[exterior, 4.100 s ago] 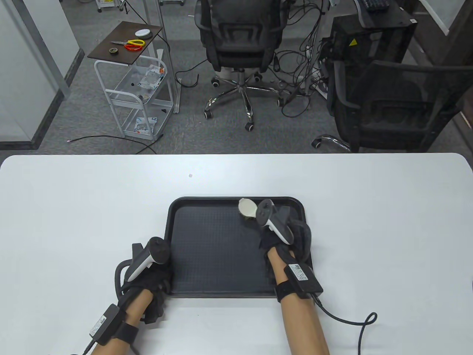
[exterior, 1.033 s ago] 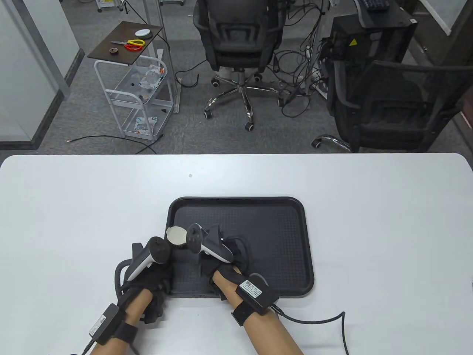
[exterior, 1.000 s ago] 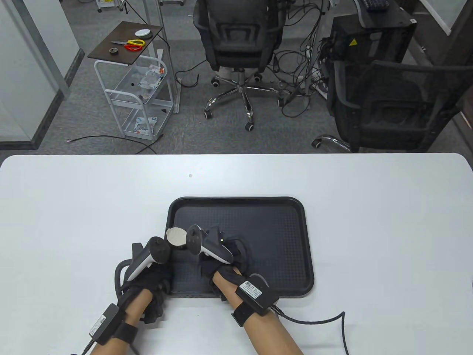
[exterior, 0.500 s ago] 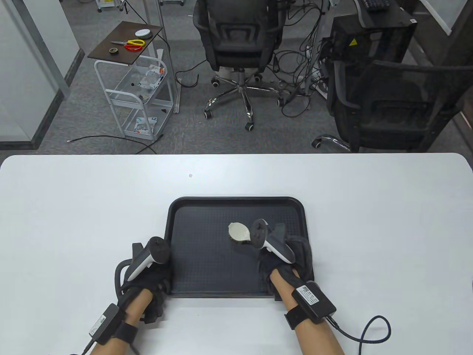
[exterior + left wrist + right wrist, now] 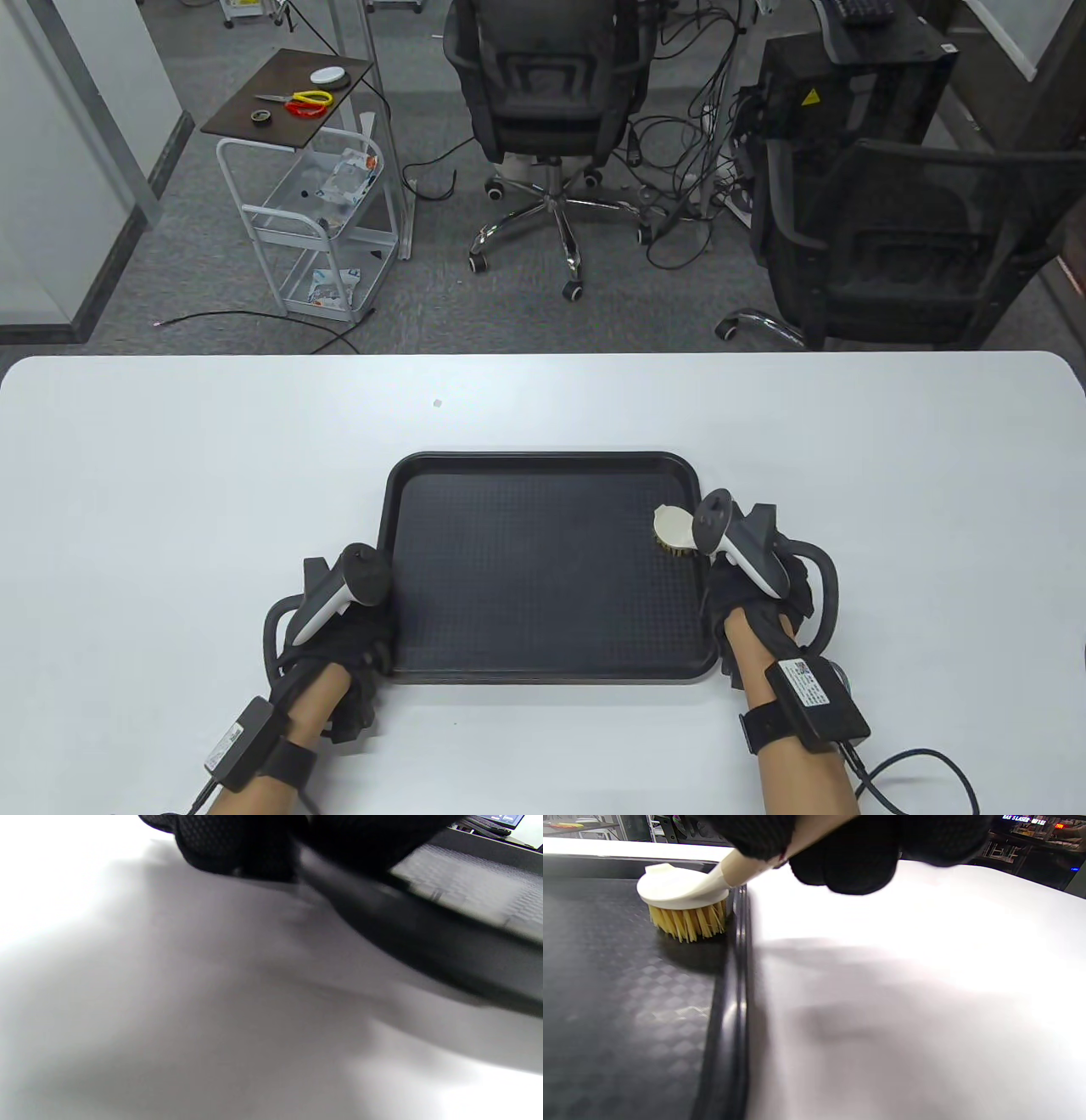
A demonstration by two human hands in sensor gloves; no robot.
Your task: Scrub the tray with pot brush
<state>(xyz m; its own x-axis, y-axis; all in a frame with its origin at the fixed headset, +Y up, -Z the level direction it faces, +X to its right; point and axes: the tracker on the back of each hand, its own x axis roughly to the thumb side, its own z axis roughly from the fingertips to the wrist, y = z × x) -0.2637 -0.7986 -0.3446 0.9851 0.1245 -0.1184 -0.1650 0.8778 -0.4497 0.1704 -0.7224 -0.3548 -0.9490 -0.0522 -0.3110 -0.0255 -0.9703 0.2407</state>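
Ideally the right hand [image 5: 755, 577], its grip curled round the brush [image 5: 685, 906] handle, keeps the bristles flat along the tray [image 5: 543, 662] rim while the left hand [image 5: 344, 632] pins the near-left corner, finger pose unclear.

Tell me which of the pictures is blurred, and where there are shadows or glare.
Left wrist view: heavily blurred, tray rim smeared, grey shadow across the table. Right wrist view: sharper, pot brush clear, its shadow on the tray floor, glare on the table. Table view: sharp, evenly lit.
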